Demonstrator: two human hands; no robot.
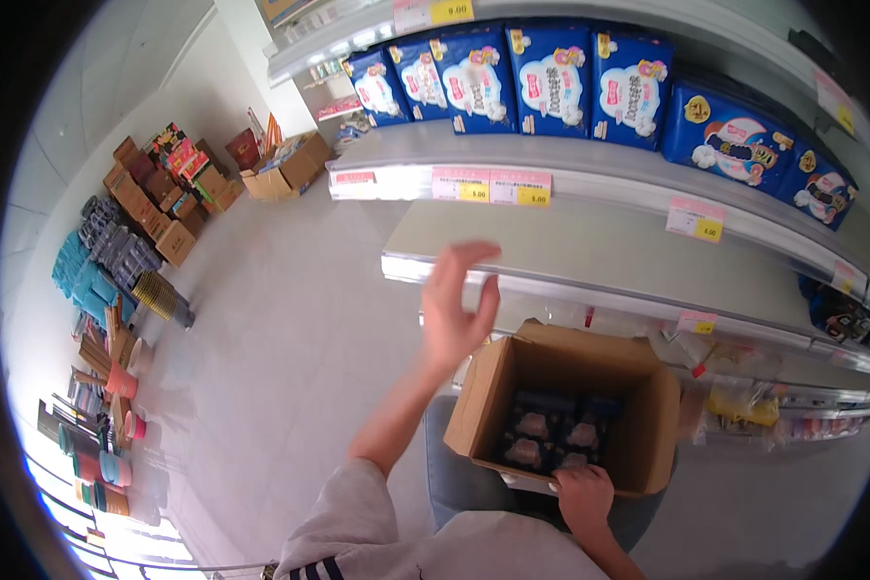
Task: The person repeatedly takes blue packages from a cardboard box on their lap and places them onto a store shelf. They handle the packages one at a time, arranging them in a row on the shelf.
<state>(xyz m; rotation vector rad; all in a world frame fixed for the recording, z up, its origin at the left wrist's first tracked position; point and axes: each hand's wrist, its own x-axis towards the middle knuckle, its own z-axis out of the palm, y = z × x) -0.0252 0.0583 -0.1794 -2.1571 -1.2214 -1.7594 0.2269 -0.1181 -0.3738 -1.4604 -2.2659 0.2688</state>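
My left hand (460, 308) is raised beside the edge of a grey metal shelf (587, 239), thumb and fingers apart with nothing between them. It appears slightly blurred. An open cardboard box (652, 435) rests on my lap, its flaps folded outward. My right hand (583, 493) grips the near rim of this box. Down inside it lie several dark blue packs (533, 428) with pale printed patches; shadow hides their lower parts. On the shelf above stand several blue plastic-wrapped packs (554, 87) in a row, and larger blue packs (732, 138) continue to the right.
Price labels (489, 187) line the shelf edges. Bagged goods (743, 406) hang low to the right of the box. Across the tiled floor (283, 348), stacked cartons (141, 188), a carton of goods (290, 170), plastic buckets (119, 380) and bundled wares stand along the left wall.
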